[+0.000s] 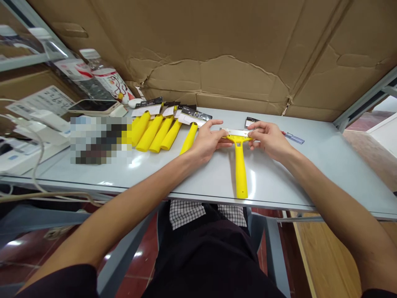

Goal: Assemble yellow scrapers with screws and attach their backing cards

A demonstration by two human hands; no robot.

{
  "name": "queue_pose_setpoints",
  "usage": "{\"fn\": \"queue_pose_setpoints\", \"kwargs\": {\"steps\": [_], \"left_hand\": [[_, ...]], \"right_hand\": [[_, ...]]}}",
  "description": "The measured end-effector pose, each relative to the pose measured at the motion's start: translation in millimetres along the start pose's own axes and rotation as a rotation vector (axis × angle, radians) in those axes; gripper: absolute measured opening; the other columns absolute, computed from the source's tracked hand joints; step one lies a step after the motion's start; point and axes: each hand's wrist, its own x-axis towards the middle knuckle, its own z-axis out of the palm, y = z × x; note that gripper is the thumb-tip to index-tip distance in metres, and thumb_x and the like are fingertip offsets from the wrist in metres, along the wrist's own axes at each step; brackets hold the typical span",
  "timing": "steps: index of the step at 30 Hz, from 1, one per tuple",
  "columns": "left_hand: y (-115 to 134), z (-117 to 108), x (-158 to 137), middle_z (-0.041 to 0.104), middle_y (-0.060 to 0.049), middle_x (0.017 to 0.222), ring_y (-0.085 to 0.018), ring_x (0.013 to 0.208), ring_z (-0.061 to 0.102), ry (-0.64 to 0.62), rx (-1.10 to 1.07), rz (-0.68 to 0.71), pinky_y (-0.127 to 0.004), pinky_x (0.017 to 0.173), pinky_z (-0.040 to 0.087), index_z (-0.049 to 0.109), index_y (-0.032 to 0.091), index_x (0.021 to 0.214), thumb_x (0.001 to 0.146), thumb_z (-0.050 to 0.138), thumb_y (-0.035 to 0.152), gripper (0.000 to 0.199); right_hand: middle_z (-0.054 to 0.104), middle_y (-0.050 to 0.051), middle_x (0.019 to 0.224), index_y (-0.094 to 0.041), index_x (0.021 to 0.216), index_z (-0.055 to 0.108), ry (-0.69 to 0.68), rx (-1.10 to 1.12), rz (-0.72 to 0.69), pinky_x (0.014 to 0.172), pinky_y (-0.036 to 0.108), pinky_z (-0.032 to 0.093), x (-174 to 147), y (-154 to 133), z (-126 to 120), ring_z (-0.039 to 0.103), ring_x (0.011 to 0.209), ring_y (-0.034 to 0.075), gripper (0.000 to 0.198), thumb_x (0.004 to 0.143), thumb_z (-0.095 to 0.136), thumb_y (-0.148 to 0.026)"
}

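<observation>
A yellow T-shaped scraper (240,174) lies between my hands, its handle pointing towards me over the white table. A silvery metal blade strip (238,133) runs across its head. My left hand (206,142) pinches the left end of the head, forefinger stretched out. At the right end, my right hand (269,138) has its thumb and fingers closed on the blade strip and head. Left of my left hand lies another yellow handle (190,138) with a black-and-white card (195,116). Further left, several yellow scraper handles (150,132) with cards lie side by side.
Behind my right hand are a small dark card (251,121) and a slim tool with a clear handle (294,138). At left are a phone (93,106), drink bottles (107,76), white cables (40,153) and a pixelated patch. Cardboard (217,37) walls the table's back.
</observation>
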Motion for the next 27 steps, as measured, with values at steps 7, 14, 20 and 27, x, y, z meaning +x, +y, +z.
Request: {"fn": "queue_pose_setpoints", "kwargs": {"steps": [7,14,20,27], "left_hand": [[6,-7,6,0.082,-0.011,0.097,-0.023,0.083,0.083,-0.138,-0.023,-0.03,-0.035,0.075,0.066,0.062,0.016,0.117,0.088,0.074,0.006,0.032],[31,-4,27,0.081,-0.01,0.096,-0.021,0.077,0.081,-0.277,0.215,-0.054,-0.033,0.067,0.062,0.065,0.018,0.117,0.086,0.07,0.008,0.033],[56,-19,56,0.082,-0.01,0.101,-0.021,0.078,0.077,-0.309,0.723,0.33,-0.031,0.063,0.057,0.073,0.019,0.115,0.085,0.074,0.016,0.03],[44,-45,63,0.084,-0.009,0.097,-0.022,0.082,0.075,-0.311,1.206,0.642,-0.037,0.085,0.057,0.081,0.017,0.107,0.089,0.068,0.018,0.023]], "right_hand": [[0.076,0.006,0.082,-0.016,0.086,0.076,0.017,0.022,-0.045,0.059,0.033,0.066,0,-4,-5,0.07,0.06,0.015,0.019,0.075,0.091,-0.015],[0.078,0.007,0.084,-0.017,0.085,0.077,0.048,0.034,-0.078,0.06,0.032,0.065,7,-4,-19,0.069,0.059,0.014,0.021,0.072,0.095,-0.018],[0.079,0.008,0.089,-0.017,0.086,0.077,0.141,0.021,-0.065,0.061,0.03,0.066,16,2,-37,0.071,0.063,0.013,0.021,0.076,0.095,-0.016],[0.078,0.009,0.088,-0.015,0.089,0.078,0.168,0.002,-0.061,0.061,0.029,0.066,21,5,-49,0.072,0.064,0.014,0.018,0.077,0.09,-0.011]]}}
